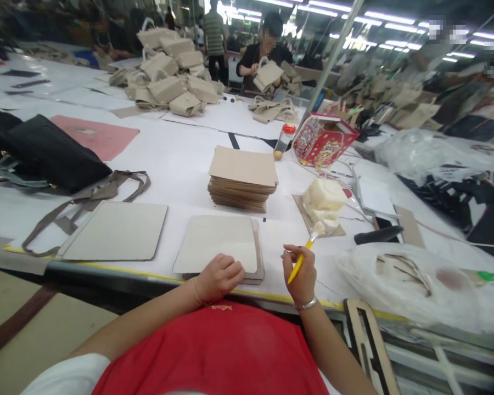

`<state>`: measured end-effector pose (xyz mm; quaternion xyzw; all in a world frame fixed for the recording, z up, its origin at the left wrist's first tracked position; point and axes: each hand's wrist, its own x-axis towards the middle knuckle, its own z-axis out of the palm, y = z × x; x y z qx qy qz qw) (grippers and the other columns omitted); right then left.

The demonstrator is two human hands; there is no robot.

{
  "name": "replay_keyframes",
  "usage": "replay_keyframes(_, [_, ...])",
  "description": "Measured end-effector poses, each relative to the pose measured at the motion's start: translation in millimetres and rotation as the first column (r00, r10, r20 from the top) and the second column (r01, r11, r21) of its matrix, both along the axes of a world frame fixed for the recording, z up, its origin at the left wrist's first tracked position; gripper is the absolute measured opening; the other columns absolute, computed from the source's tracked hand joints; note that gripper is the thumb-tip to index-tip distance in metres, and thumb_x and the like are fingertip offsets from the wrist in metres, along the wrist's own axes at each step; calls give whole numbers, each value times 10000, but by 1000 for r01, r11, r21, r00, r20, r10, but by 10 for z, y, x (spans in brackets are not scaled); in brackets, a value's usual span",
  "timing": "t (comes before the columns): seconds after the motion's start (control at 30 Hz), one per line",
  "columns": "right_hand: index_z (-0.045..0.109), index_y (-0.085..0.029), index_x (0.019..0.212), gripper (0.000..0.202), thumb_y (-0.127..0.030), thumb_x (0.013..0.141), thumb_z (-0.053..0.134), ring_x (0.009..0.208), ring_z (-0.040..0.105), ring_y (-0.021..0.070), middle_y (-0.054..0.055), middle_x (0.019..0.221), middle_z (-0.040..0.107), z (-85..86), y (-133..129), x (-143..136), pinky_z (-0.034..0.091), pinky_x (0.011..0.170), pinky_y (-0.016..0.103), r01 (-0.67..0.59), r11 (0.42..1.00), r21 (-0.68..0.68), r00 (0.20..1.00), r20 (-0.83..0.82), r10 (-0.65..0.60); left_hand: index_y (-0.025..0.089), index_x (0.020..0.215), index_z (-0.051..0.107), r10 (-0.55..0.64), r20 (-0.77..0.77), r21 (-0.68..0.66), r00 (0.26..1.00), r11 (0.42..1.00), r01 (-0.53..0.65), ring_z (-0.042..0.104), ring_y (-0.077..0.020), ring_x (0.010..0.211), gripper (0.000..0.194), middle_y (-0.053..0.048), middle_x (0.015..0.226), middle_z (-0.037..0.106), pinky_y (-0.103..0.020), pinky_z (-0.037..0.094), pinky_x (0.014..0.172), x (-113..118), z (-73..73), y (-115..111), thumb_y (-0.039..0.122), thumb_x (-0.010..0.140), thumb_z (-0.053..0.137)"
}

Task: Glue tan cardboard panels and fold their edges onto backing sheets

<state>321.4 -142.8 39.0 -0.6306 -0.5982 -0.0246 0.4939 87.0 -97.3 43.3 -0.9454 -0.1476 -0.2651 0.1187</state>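
Near the desk's [164,159] front edge, toward its left end, a single grey board [117,231] lies flat beside loose bag straps [86,198], set apart from the work in hand. Right of it, at the middle of the front edge, a small pile of boards [218,244] lies squared up, and the left hand [219,277] rests on its near right corner, fingers curled down onto the top sheet, seemingly pinning it; wrist low, forearm angled in from the left. Behind, toward the desk's middle, stands a taller stack of brown boards [242,178], within reach. The right hand [301,274] is raised just off the desk, grip closed on a yellow-handled brush [307,249], bristles pointing up and away toward a cream-coloured lump [324,200] on a card.
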Motion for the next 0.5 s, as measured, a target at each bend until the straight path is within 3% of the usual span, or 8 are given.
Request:
replay_keyframes(0.13, [406,-198,1074,274,-222,830,529,681,643,133,68,955,638,-38,-52,53,530,611,269,-12,1000,-26,999,49,13,166,872,546,-33,-108,-66,994,997,26,459,-161,688,119,-38,759,547,-318,348,605,153,-288,-30,197,877,431])
replay_keyframes(0.27, [432,-203,1080,244,-282,857,496,683,635,140,53,903,640,74,-64,165,520,611,280,-40,998,-45,991,122,45,170,937,537,-6,-107,-136,994,991,-9,484,-161,711,154,-46,801,564,-311,360,613,174,-313,-67,278,883,441])
replay_keyframes(0.37, [425,-202,1177,313,-341,897,409,519,559,104,5,755,615,398,27,295,471,505,246,-38,999,-20,997,66,40,163,1050,524,-41,15,-120,999,992,43,525,-178,810,367,-84,932,601,-322,401,679,161,-119,60,465,854,456])
replay_keyframes(0.43, [439,-188,1224,385,-395,912,353,429,461,85,-21,647,549,730,186,359,399,420,222,-10,1000,21,998,-55,12,154,1088,520,-28,116,-58,993,998,35,539,-194,903,384,-102,1010,613,-337,417,759,160,104,281,448,844,478])
replay_keyframes(0.5, [500,-167,1193,450,-458,915,300,423,414,84,-21,604,498,1110,450,363,353,392,217,-47,997,68,978,-202,60,157,1101,526,14,191,16,982,1000,-17,538,-203,988,327,-106,1060,618,-349,412,841,191,370,594,361,847,490])
